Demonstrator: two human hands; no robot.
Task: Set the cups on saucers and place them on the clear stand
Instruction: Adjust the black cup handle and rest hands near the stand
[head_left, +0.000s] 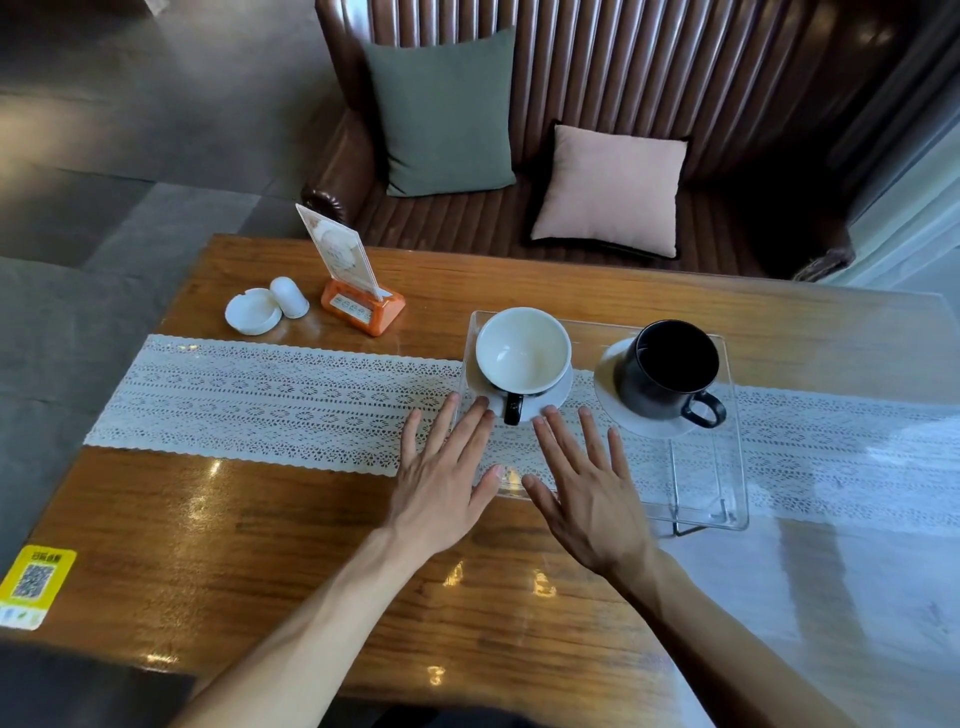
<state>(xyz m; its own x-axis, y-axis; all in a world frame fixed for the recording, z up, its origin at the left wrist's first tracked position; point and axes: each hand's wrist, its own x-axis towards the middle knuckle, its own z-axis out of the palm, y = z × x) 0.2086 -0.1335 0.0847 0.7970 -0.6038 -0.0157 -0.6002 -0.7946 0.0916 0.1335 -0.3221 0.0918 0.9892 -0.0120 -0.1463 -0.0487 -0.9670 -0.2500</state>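
Note:
A clear stand (727, 499) rests on the lace runner at the table's middle right. On its left part stands a white cup (522, 349) with a black handle, set on a white saucer (558, 392). A black cup (667, 369) sits on a second white saucer (608, 395) on the stand's right part. My left hand (447, 467) and my right hand (587, 483) lie flat with fingers spread, just in front of the white cup. Their fingertips reach the near edge of its saucer. Neither hand holds anything.
A lace runner (260, 395) crosses the wooden table (260, 545). At the back left are a white ashtray (253, 310), a small white holder (289, 296) and an orange menu stand (358, 301). A sofa with a green cushion (441, 114) and a pink cushion (608, 189) is beyond.

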